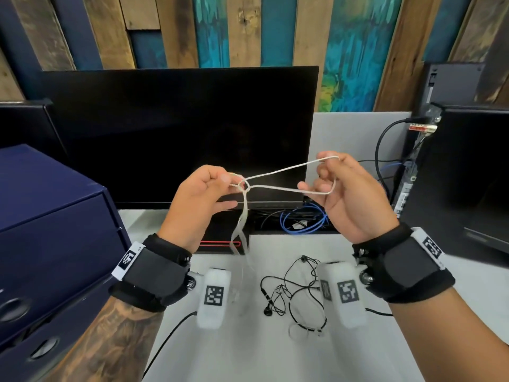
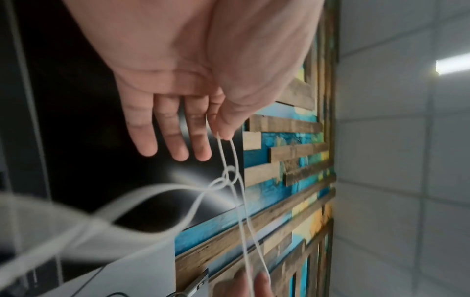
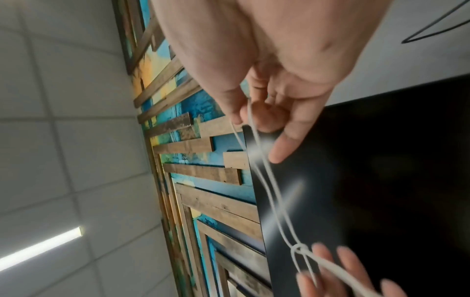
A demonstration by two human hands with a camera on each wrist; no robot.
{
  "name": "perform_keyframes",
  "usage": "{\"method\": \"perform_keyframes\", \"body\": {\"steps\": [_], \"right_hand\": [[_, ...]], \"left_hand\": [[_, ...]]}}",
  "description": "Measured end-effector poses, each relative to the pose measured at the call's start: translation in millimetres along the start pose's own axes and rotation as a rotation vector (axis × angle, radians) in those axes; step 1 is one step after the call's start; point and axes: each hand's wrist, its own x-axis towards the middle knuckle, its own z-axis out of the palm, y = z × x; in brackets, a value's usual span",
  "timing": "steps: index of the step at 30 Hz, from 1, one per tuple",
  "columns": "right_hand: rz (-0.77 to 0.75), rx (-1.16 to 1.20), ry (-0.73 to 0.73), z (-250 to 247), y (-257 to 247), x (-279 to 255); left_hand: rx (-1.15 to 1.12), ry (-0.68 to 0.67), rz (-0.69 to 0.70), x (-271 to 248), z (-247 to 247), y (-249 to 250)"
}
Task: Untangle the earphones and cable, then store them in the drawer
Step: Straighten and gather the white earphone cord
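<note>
A thin white cable is stretched in the air between both hands, in front of the dark monitor. It has a knot close to my left hand, whose thumb and forefinger pinch a small loop beside the knot. My right hand holds the far end of a long loop, hooked round its curled fingers. The cable's loose strands hang down from the knot toward the desk. The black earphones lie tangled on the white desk below, between my wrists.
A dark blue drawer unit stands at the left, drawers closed. The black monitor fills the back. A computer tower with black and blue cables stands at the right. A second monitor sits at the far right.
</note>
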Motion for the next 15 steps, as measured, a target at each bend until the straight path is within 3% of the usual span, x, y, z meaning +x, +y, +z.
{"method": "perform_keyframes", "body": {"steps": [4, 9, 12, 15], "right_hand": [[0.003, 0.010, 0.056, -2.9, -10.5, 0.2], [-0.089, -0.419, 0.028, -6.0, -9.2, -2.7], [-0.082, -0.573, -0.025, 4.1, -2.9, -4.4], [-0.100, -0.707, -0.109, 21.6, 11.9, -5.9]], "left_hand": [[-0.190, 0.115, -0.117, 4.3, -8.7, -10.8], [0.017, 0.171, -0.158, 3.9, -5.6, -20.8], [0.116, 0.083, -0.114, -1.5, 2.4, -16.9], [0.071, -0.182, -0.053, -5.9, 21.4, -7.6]]}}
